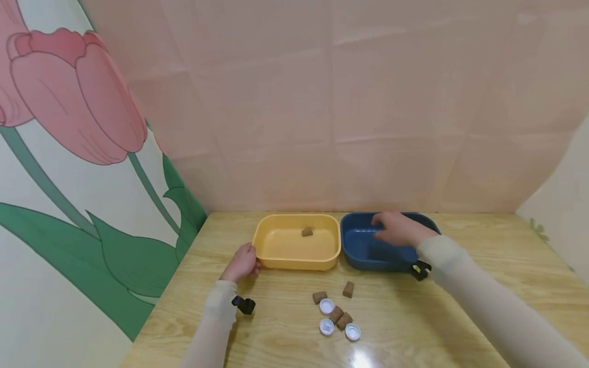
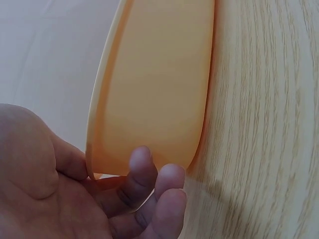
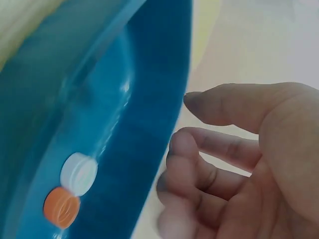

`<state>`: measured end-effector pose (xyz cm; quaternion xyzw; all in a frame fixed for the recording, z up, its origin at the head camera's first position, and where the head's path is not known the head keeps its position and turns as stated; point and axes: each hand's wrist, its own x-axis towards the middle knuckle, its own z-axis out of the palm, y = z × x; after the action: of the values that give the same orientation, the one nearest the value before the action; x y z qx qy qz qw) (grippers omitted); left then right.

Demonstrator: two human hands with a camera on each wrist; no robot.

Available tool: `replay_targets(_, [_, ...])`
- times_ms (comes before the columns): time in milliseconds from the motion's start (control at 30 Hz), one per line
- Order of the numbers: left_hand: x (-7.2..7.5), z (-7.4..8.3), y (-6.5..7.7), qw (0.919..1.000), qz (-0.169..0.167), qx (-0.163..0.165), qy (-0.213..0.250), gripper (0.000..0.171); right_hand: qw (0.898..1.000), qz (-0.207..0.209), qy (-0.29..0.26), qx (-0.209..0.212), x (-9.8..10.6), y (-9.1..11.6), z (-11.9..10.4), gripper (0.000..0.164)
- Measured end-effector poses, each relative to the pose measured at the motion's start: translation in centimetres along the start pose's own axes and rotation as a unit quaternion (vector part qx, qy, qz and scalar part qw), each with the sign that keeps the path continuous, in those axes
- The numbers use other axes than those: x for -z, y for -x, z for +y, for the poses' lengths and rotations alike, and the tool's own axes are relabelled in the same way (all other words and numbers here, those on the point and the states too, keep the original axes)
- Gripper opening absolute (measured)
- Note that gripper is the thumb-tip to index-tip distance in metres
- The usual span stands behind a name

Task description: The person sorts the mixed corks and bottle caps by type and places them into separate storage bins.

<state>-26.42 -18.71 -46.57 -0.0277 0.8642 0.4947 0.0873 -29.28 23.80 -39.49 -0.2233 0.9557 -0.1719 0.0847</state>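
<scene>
Hovering over the blue tray (image 1: pixel 359 240), the right hand (image 1: pixel 399 230) is held loosely spread. The yellow tray (image 1: pixel 285 248) is gripped at its side by the left hand (image 1: pixel 242 262); nearer, between both, corks (image 1: pixel 348 290) and white caps (image 1: pixel 353 331) are scattered.

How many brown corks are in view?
5. One cork is in the yellow bin; four lie on the table: one farthest, one leftmost, two together near white caps. The right hand may hide more in the blue bin.

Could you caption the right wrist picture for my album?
Right hand above a blue tray, a white cap and an orange cap inside.
</scene>
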Motion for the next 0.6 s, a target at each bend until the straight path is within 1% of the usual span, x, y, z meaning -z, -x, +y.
replay_targets(133, [0.0,0.0,0.1,1.0,0.0,0.0,-0.001,0.036,1.0,-0.001,-0.017,-0.002,-0.3,1.1,-1.3,0.036])
replay_targets(333, [0.1,-0.1,0.1,1.0,0.001,-0.003,-0.006,0.036,0.999,0.013,-0.045,0.027,-0.9,2.9,-2.9,0.035])
replay_targets(467, [0.1,-0.1,0.1,1.0,0.001,0.001,-0.009,0.036,0.998,0.021,-0.046,0.048,-1.7,4.0,-3.7,0.032])
replay_targets(600, [0.1,0.1,0.1,1.0,-0.002,0.002,-0.009,0.036,0.997,0.021,-0.048,0.059,-3.0,4.7,-4.2,0.03])
